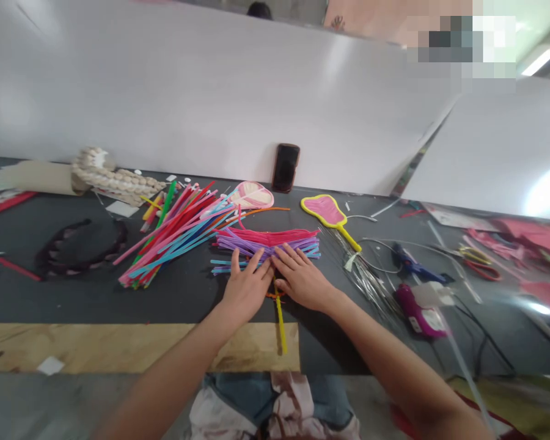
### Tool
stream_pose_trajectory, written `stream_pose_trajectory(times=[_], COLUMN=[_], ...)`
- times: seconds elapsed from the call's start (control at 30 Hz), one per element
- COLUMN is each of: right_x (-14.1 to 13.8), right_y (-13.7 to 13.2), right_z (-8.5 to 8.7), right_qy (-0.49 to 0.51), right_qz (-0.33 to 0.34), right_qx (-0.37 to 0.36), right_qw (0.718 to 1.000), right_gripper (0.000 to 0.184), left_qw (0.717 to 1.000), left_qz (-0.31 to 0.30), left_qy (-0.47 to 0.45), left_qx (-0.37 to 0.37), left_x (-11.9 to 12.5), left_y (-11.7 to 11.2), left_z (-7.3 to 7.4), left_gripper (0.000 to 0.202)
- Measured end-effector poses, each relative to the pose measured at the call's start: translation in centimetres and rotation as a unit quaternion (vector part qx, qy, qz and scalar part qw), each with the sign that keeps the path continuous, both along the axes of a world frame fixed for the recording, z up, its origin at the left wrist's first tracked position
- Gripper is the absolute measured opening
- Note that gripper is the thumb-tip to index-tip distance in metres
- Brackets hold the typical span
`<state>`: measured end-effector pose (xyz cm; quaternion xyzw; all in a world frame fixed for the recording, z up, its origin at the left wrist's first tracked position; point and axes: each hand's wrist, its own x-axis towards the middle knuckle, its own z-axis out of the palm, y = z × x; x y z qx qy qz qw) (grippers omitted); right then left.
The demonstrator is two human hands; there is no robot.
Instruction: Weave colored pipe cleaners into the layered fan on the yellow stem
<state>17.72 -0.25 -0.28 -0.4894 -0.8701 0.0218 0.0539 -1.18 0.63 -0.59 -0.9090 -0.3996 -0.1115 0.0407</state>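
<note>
Pressing flat on a fanned layer of pink, purple and blue chenille stems (266,241) at mid-table: left hand (245,287) and right hand (302,278) side by side, fingers (289,256) spread apart, tips resting on the stems, clamped on nothing. Uneven pressure or a careless lift likely to splay the loose ends. Just below, a yellow chenille stem (279,321) overhanging a plywood strip (119,348), easy to knock off by a wrist. Close on the left, a heaped stem pile (174,238), prone to tangling with the layer. Farther right, a magenta glue gun (417,311) and its cords (481,333), a likely snag for a reaching arm.
</note>
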Motion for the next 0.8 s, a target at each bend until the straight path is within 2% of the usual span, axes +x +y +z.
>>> stream_pose_trajectory(times=[0.13, 0.23, 0.43, 0.8], right_x=[0.4, 0.8, 0.9, 0.8], right_y=[0.5, 0.5, 0.4, 0.5], right_z=[-0.9, -1.1, -1.4, -1.7], right_qy=[-0.004, 0.001, 0.036, 0.063], right_qz=[0.000, 0.003, 0.007, 0.002], right_qx=[-0.051, -0.064, -0.037, -0.029], right_qw=[0.999, 0.998, 0.999, 0.998], right_gripper=[0.057, 0.057, 0.059, 0.061], left_qw=[1.000, 1.000, 0.999, 0.998], left_qz=[-0.022, -0.017, -0.013, -0.001], left_qy=[0.009, 0.002, -0.032, 0.028], left_qx=[-0.015, -0.022, 0.014, 0.052], left_x=[-0.8, -1.6, -1.9, -1.3], left_y=[0.4, 1.0, 1.5, 1.1], left_z=[0.4, 0.8, 1.6, 1.6], left_gripper=[0.046, 0.047, 0.038, 0.032])
